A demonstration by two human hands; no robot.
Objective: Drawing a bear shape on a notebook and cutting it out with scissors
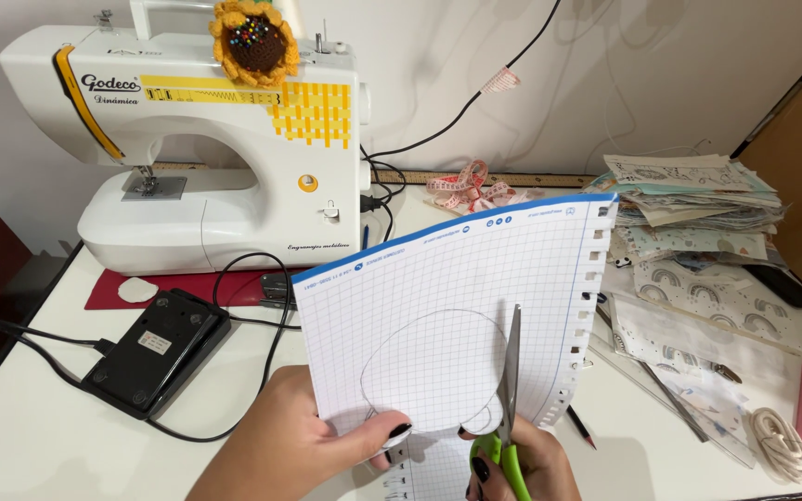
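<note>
Two hands are working the grid paper sheet (pixel 447 315) in front of the sewing machine (pixel 187 139): left hand (pixel 290 445) is pinching its lower edge, right hand (pixel 512 464) is gripping green-handled scissors (pixel 510 390), blades pointing up along the pencilled outline (pixel 433 371).

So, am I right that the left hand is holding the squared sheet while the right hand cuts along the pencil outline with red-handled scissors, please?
Nearly: the scissors have green handles, not red, as the head view shows. The rest stands: the left hand holds the squared sheet at its lower edge, and the right hand works the blades up along the pencil outline.
</note>
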